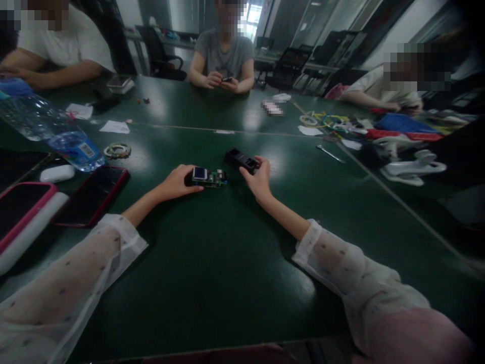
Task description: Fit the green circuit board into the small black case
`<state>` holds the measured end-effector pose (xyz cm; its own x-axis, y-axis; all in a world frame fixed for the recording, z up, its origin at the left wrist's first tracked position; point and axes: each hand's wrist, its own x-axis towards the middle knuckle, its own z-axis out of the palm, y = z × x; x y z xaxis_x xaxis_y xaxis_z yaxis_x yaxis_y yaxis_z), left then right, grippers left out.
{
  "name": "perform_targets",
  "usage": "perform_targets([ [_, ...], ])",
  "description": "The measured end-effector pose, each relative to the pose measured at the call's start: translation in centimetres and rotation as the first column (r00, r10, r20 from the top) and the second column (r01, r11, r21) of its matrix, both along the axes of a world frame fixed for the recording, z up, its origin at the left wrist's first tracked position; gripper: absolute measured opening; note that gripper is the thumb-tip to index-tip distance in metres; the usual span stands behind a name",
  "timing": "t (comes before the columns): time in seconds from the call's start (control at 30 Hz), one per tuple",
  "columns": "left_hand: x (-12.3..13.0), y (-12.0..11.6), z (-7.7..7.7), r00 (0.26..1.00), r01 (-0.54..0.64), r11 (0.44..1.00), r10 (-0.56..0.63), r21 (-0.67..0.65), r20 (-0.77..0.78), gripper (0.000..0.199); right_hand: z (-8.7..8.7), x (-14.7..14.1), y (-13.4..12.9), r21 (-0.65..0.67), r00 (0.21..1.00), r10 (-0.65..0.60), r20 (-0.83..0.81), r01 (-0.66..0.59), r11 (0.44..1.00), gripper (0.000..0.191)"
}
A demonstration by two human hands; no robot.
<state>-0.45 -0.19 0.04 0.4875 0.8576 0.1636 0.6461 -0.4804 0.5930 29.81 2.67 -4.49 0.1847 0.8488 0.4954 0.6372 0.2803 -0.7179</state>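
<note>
My left hand point(179, 183) is closed around one end of a green circuit board point(215, 178), which carries a small square screen point(200, 173). Other small parts sit along the board's right end. To the right, my right hand point(258, 177) grips a black rectangular case point(241, 160) by its near right end, thumb on one side and fingers on the other. A narrow gap separates board and case, both low over the dark green table point(212, 263). The fingers under each piece are partly hidden.
Left of me lie a water bottle point(56, 131), a dark phone point(93, 196), a red-edged phone point(25, 212), a white earbud case point(57, 174) and a bracelet point(117, 150). A metal tool point(330, 153), cables point(322, 120) and a white object point(413, 162) lie right. Several people sit around.
</note>
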Motion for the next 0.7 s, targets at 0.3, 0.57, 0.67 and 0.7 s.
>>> perform_targets([
  [0.3,-0.03,0.04,-0.01,1.000,0.004,1.000,-0.004,0.010,-0.010,0.058,-0.25,0.03,0.21,-0.002,1.000,0.005,0.015,-0.005,1.000,0.052],
  [0.57,0.06,0.03,0.03,1.000,0.015,0.999,-0.015,0.033,-0.010,0.056,-0.53,0.13,0.48,0.006,1.000,0.022,0.016,-0.022,1.000,0.050],
  [0.67,0.04,0.00,0.05,1.000,0.022,0.999,-0.022,0.042,-0.006,0.056,-0.35,0.11,0.42,-0.013,1.000,0.026,-0.004,-0.026,1.000,0.051],
  [0.7,0.04,0.01,0.05,1.000,0.025,0.999,-0.025,0.044,-0.005,0.056,-0.30,0.10,0.40,-0.018,1.000,0.025,-0.009,-0.026,1.000,0.051],
])
